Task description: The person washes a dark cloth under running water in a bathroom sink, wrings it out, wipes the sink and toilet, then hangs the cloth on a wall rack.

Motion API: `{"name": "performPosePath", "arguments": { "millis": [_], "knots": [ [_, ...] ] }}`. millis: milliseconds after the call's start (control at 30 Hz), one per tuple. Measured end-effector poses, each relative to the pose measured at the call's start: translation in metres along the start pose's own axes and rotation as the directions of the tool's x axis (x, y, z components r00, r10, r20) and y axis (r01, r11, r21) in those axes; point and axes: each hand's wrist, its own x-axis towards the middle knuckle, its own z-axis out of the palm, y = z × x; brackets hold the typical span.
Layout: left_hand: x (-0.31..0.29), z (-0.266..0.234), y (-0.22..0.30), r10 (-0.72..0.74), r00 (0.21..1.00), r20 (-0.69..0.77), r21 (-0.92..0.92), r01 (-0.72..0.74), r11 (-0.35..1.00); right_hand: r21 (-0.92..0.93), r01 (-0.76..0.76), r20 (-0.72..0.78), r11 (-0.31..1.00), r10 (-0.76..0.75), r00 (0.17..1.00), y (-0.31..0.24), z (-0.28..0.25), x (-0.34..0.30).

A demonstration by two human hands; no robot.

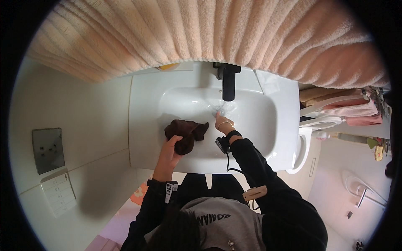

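- White glossy rectangular washbasin (257, 121): clear water (222, 106) is seen around the round metallic drain (215, 113); water depth cannot be told.
- Dark brown crumpled soft cloth (184, 130) is held over the basin's left front part, its lower end near the front rim. Contact with the basin floor cannot be told.
- Cloth look: bunched and folded, a rounded lump at the near end, a loose pointed flap to the right. Wetness cannot be told.
- Left hand (169, 153): clamped on the cloth's near left edge, thumb laid on top.
- Right hand (224, 124): cloth-free, reached in at the drain, a finger pointed down there. Finger spacing is partly hidden, so apart or together cannot be told.
- Black rectangular faucet (228, 85) is mounted at the back rim, its spout extended over the basin just beyond the right hand.
- White curved rack (320, 123), right of the basin: pink towels (356, 111) are hung beside it.
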Motion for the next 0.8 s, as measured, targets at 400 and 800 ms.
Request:
{"name": "performPosePath", "arguments": {
  "millis": [400,800],
  "knots": [
    [0.022,0.06,-0.004,-0.176,0.942,0.285,0.08,0.16,0.984,0.778,0.294,0.068,0.555,-0.541,0.839,0.016,0.037,-0.036],
    [0.073,0.042,0.01,0.028,0.998,-0.063,0.105,-0.022,0.994,0.852,0.199,-0.157,0.484,-0.126,0.98,0.103,-0.026,-0.023]
  ]
}}
